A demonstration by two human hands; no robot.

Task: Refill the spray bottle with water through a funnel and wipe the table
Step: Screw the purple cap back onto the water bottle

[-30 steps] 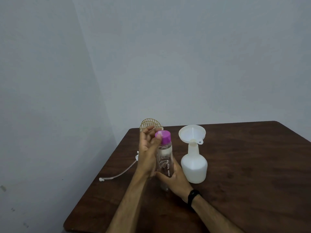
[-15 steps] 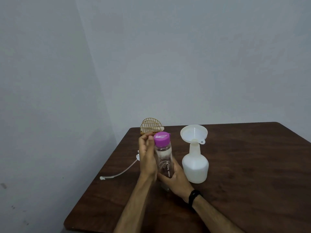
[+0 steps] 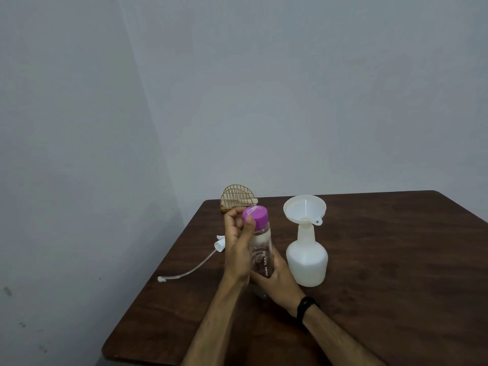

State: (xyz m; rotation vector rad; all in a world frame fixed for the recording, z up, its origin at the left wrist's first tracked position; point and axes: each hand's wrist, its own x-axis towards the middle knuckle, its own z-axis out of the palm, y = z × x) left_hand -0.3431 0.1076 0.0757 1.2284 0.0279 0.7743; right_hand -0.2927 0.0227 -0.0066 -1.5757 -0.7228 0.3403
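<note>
So the person is working on the clear water bottle (image 3: pixel 260 253), standing it on the brown table (image 3: pixel 383 273) just left of the white spray bottle (image 3: pixel 306 260). The right hand (image 3: pixel 280 280) is wrapping around the lower body of the water bottle, fingers curled round it, steadying it. The left hand (image 3: pixel 237 245) is pinching the purple cap (image 3: pixel 255 217) with thumb and curled fingers, looking like it's getting ready to twist it off.

The spray bottle is sitting upright with the white funnel (image 3: pixel 305 209) already seated in its neck, so the pour target is set. Its sprayer head with dip tube (image 3: pixel 195 262) is lying on the table well to the left of the spray bottle, past the hands. A yellow wire holder (image 3: pixel 237 199) is sitting at the back edge, behind and left of the spray bottle.

Handling-wise, I'm guessing the water bottle is smooth rigid plastic with some weight from the water, so gripping mid-body seems right. The spray bottle looks light and top-heavy with that funnel on it, so bumping it while pouring is probably going to tip it. I'd be holding its neck.
</note>
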